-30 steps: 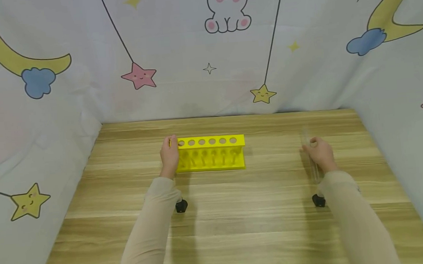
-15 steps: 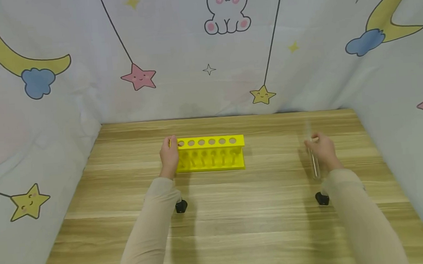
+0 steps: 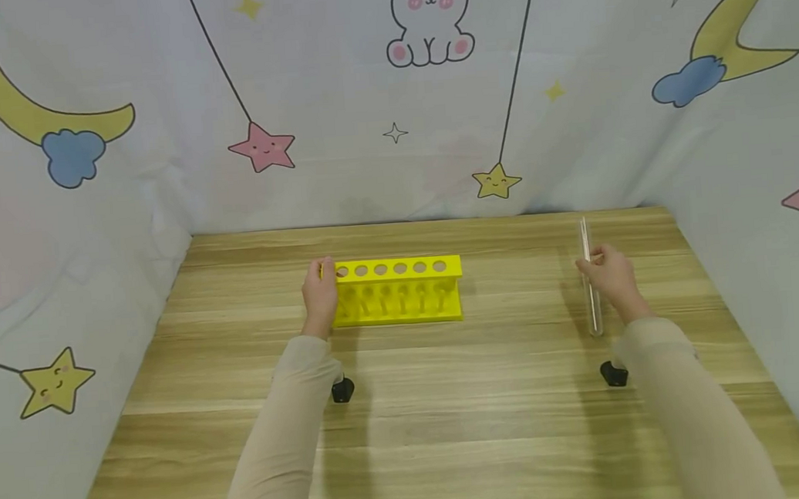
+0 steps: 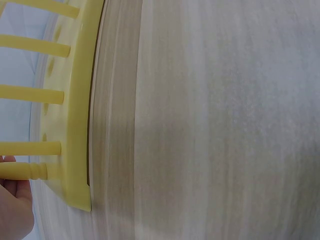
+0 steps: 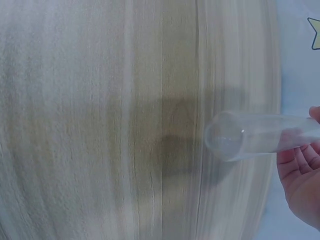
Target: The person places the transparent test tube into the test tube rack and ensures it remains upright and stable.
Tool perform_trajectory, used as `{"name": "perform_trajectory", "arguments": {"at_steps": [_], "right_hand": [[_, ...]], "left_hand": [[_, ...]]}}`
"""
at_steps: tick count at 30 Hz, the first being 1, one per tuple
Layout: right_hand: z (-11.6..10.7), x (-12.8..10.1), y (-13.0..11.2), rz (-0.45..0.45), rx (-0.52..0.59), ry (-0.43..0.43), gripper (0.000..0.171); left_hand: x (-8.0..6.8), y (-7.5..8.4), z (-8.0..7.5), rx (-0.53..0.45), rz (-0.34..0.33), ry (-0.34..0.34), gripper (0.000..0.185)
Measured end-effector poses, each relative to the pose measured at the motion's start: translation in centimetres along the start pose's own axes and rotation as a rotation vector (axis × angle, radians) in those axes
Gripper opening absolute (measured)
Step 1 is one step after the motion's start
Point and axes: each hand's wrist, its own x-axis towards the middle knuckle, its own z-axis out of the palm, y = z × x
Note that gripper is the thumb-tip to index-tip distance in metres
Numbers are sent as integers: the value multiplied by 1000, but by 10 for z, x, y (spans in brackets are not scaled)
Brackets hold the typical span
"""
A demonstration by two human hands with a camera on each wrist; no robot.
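Observation:
A yellow test tube rack (image 3: 402, 289) with a row of round holes along its top stands on the table. My left hand (image 3: 320, 295) grips its left end, and in the left wrist view fingers (image 4: 22, 190) wrap the end post beside the rack's pegs. To the right of the rack, my right hand (image 3: 610, 277) pinches a clear glass test tube (image 3: 595, 313) near its middle. The tube points away from me, its rounded end nearest; that end shows large in the right wrist view, over the wood. No tube shows in the rack's holes.
The wood-grain table (image 3: 453, 416) reaches back to a white printed curtain (image 3: 367, 182), which also hangs along both sides. A black device sits under each wrist, such as the right wrist device (image 3: 615, 373).
My right hand has shifted slightly right and a little away from me with the test tube, which now shows sharp and nearly straight. The left hand and rack keep their place.

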Motion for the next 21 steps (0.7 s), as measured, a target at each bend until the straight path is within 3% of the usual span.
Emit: {"name": "perform_trajectory", "arguments": {"at_steps": [21], "right_hand": [[-3, 3, 0, -25, 127, 45, 46]], "left_hand": [[1, -3, 1, 0, -1, 0, 45]]}}
